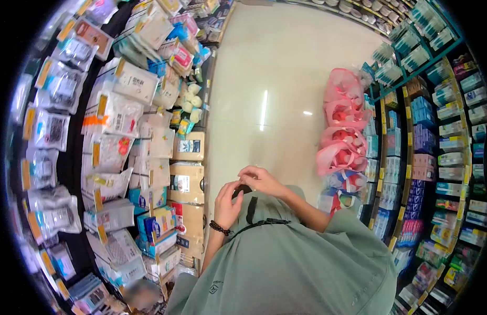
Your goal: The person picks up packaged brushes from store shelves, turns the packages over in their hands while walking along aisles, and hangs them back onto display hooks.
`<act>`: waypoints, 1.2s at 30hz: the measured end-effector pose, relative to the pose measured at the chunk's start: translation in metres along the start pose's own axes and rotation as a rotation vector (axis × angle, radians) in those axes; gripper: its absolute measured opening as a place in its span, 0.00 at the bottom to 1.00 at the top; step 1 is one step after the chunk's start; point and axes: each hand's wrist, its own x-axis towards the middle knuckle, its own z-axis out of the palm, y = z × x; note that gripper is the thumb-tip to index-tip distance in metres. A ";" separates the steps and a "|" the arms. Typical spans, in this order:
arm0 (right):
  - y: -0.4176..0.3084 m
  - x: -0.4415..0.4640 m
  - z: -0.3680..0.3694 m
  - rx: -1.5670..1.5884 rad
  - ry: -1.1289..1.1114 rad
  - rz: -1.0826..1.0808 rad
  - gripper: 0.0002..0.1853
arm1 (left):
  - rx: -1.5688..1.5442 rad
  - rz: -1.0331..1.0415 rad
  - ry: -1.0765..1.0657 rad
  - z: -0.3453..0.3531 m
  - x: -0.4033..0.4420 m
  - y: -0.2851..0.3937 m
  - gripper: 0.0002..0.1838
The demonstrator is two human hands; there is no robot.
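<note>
In front of my waist, my left hand (228,203) and my right hand (262,181) come together at the fingertips. The fingers of both are loosely bent, and I see no object in them. A dark beaded bracelet (219,228) circles my left wrist. Just below the hands is my grey-green apron (301,257), with a black strap (252,210) at the waist. To the left of my left hand, brown flat packages (188,182) sit on the shelf, apart from it.
Shelves of hanging white packs (136,81) line the left side. On the right, pink bags (343,113) stand on the pale floor (254,68) against shelves of small boxes (423,160). A teal wire rack (430,60) juts out at upper right. A blurred person (143,295) shows at lower left.
</note>
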 end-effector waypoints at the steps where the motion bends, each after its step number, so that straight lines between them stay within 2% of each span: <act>1: -0.003 0.009 -0.007 0.036 0.013 0.021 0.11 | 0.006 0.018 -0.017 0.002 0.015 -0.001 0.16; 5: 0.006 0.043 -0.039 0.064 0.026 0.087 0.11 | -0.032 0.074 -0.085 0.008 0.082 -0.004 0.13; 7: -0.012 0.064 -0.062 -0.068 0.037 0.096 0.11 | -0.076 0.077 -0.156 0.006 0.125 -0.010 0.12; 12: -0.054 0.147 -0.115 -0.319 0.081 0.122 0.12 | -0.136 0.135 -0.128 -0.007 0.248 -0.027 0.12; 17: -0.127 0.236 -0.141 -0.250 0.097 0.123 0.14 | -0.196 0.074 -0.062 -0.032 0.344 -0.038 0.15; 21: -0.148 0.291 -0.161 -0.232 0.042 0.191 0.16 | -0.190 0.043 -0.011 -0.037 0.401 -0.049 0.15; 22: -0.150 0.297 -0.162 -0.145 0.029 0.190 0.16 | -0.190 0.070 0.002 -0.039 0.414 -0.049 0.13; 24: -0.158 0.315 -0.168 0.016 0.016 0.159 0.16 | -0.316 0.025 -0.021 -0.038 0.435 -0.053 0.12; 26: -0.172 0.322 -0.178 -0.031 0.022 0.136 0.15 | -0.416 -0.007 -0.043 -0.034 0.458 -0.053 0.11; 29: -0.173 0.333 -0.202 -0.061 0.074 0.094 0.15 | -0.405 0.045 -0.055 -0.032 0.494 -0.038 0.11; 32: -0.189 0.343 -0.237 -0.030 0.180 0.033 0.14 | -0.368 0.195 -0.103 -0.022 0.534 -0.017 0.10; 34: -0.193 0.348 -0.274 -0.016 0.146 -0.048 0.18 | -0.373 0.246 -0.087 -0.009 0.566 0.007 0.11; 36: -0.208 0.351 -0.311 0.012 0.173 -0.092 0.23 | -0.399 0.321 -0.216 0.004 0.607 0.012 0.11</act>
